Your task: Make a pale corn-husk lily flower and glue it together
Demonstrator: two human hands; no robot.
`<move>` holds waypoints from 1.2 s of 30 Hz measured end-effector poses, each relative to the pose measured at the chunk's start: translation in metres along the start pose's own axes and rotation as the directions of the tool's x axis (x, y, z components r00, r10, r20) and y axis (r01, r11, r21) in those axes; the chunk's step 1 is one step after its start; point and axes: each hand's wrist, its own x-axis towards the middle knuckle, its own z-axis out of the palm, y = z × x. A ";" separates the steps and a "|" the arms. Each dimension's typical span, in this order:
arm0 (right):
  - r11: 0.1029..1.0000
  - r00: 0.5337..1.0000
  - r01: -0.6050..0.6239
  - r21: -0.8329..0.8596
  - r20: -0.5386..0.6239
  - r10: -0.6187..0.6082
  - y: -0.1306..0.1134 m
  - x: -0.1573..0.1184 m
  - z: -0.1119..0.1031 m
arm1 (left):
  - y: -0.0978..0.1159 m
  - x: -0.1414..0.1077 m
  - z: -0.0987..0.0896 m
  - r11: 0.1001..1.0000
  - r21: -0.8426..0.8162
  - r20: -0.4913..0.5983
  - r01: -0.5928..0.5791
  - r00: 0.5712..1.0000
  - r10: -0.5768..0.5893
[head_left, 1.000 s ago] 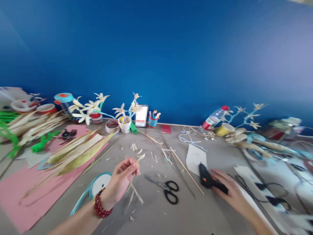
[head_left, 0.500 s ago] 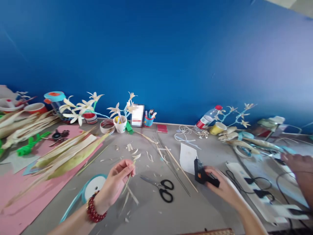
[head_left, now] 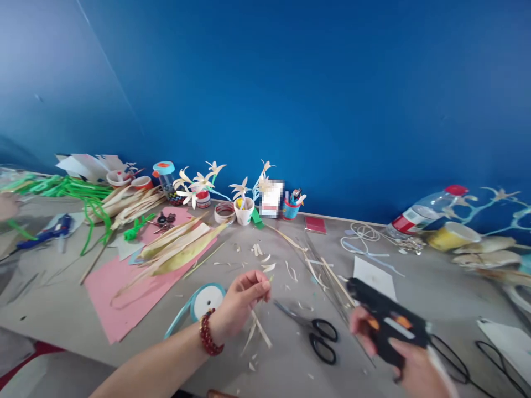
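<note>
My left hand (head_left: 244, 301), with a red bead bracelet at the wrist, is closed in a pinch around a thin greenish stem (head_left: 271, 279); most of it is hidden by the fingers. My right hand (head_left: 410, 362) grips a black glue gun (head_left: 390, 320) with orange parts, raised off the table, its nozzle pointing left. Between the hands lie scissors (head_left: 318, 334) with black handles. Pale cut strips (head_left: 260, 329) lie below my left hand. Just left of that hand is a roll of light blue ribbon (head_left: 209, 301). White paper (head_left: 375, 279) lies behind the glue gun.
Dried husks (head_left: 178, 251) lie on pink paper (head_left: 124, 298) at left. Along the blue wall stand husk flowers in a white cup (head_left: 244, 211), a pen holder (head_left: 292, 209) and a tilted bottle (head_left: 427, 213). Another person's hand (head_left: 9, 205) shows at far left, near a blue glue gun (head_left: 45, 235).
My right hand has lifted the glue gun off the white paper and turned it to point left. The view has swung left; my left hand keeps its pinch.
</note>
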 end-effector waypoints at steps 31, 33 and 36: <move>0.766 0.907 0.413 -0.493 0.301 -0.295 0.019 0.020 0.092 | 0.004 -0.005 0.004 0.971 -0.169 0.051 0.169 0.985 -0.163; 0.760 0.905 0.419 -0.497 0.302 -0.300 0.018 0.020 0.092 | 0.003 -0.005 0.003 0.970 -0.172 0.051 0.172 0.985 -0.166; 0.742 0.897 0.438 -0.508 0.300 -0.324 0.017 0.020 0.094 | 0.002 -0.005 0.003 0.968 -0.178 0.045 0.179 0.984 -0.174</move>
